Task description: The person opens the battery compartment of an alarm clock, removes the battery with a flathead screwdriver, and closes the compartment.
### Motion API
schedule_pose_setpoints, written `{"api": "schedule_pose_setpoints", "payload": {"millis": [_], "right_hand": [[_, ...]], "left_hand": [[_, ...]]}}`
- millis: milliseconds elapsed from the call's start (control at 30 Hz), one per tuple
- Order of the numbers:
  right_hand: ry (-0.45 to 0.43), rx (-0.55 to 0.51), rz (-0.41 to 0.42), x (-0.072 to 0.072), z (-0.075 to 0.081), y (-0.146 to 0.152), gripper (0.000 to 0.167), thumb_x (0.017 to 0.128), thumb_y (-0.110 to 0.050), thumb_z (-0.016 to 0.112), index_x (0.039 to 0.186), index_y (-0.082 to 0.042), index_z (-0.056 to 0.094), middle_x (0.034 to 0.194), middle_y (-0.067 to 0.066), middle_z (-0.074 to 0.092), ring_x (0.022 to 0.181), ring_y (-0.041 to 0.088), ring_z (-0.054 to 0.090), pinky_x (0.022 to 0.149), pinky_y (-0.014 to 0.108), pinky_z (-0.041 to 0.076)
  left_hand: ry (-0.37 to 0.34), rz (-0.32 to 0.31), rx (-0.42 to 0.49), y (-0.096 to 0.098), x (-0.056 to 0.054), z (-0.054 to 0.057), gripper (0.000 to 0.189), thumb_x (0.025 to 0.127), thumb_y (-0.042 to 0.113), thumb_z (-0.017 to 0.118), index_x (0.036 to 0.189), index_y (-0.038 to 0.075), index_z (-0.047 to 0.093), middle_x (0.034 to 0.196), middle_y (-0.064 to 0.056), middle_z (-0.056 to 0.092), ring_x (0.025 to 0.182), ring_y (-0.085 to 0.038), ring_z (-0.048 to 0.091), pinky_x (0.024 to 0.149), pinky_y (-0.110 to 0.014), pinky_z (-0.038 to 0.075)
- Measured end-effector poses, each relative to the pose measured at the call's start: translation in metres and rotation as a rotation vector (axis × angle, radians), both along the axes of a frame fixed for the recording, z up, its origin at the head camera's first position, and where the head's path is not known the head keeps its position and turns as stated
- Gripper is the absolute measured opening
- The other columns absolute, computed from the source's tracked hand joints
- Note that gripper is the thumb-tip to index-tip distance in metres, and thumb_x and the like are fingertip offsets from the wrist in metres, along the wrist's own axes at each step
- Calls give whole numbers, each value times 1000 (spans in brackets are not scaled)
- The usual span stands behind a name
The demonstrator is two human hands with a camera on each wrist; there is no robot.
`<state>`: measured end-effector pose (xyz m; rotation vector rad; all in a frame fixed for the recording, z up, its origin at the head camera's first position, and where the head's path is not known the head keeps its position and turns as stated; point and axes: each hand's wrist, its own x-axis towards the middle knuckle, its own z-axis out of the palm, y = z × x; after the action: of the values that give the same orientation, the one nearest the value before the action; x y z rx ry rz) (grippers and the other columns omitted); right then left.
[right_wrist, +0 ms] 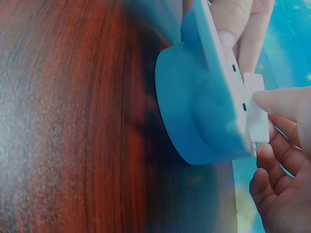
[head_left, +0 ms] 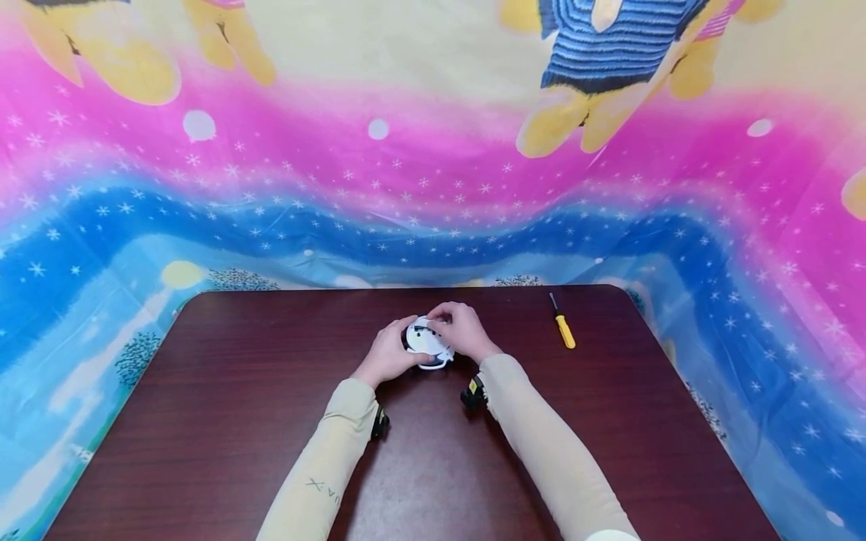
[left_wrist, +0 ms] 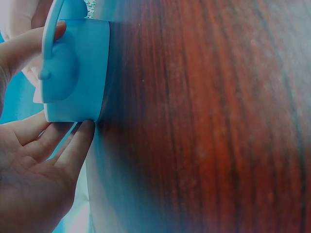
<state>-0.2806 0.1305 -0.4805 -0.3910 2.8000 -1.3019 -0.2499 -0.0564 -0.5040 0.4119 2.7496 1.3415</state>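
A small rounded device (head_left: pixel 421 342) with a white back plate and a thin looped handle lies on the table, plate side up. In the wrist views its deep side wall (right_wrist: pixel 177 102) looks blue. My left hand (head_left: pixel 391 352) grips it from the left, thumb on the near edge and fingers along the far side. With the thumb on top, my right hand (head_left: pixel 467 330) pinches a small white flat cover (right_wrist: pixel 258 116) at the plate's surface. Dark slots show in the plate beside the cover. Whether the cover is fully apart from the plate, I cannot tell.
A screwdriver (head_left: pixel 564 330) with a yellow handle lies at the back right of the dark reddish-brown table (head_left: pixel 257 406). Behind the table and along its sides hangs a colourful printed cloth (head_left: pixel 433 173). Each wrist wears a small black camera.
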Motion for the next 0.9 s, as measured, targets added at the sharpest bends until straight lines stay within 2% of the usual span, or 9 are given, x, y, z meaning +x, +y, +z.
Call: {"api": "schedule_pose_setpoints", "payload": {"millis": [233,533,900], "right_hand": [[12,-53,-30,0,2,7,7,98,-17,71,102,-15,77,92,-2,69,73,21,57,67,35,49],[40,-90,-60,-1,-1,17,8,99,-19,70,104,-17,76,98,-3,71,80,22,58,72,36,49],[70,-115,-104,-3,0,34,8,99,-18,71,103,-16,77,94,-2,71,83,25,59,75,37,48]], "left_hand": [[3,-1,-7,-1,0,0,86,78,30,90,149,2,50,144,-16,54,129,-33,51,106,-46,42],[1,-3,-6,0,1,1,88,77,29,91,149,1,49,145,-16,54,131,-33,50,107,-46,42],[8,9,-9,1,0,1,88,75,28,92,148,2,51,143,-15,55,131,-32,50,107,-45,41]]}}
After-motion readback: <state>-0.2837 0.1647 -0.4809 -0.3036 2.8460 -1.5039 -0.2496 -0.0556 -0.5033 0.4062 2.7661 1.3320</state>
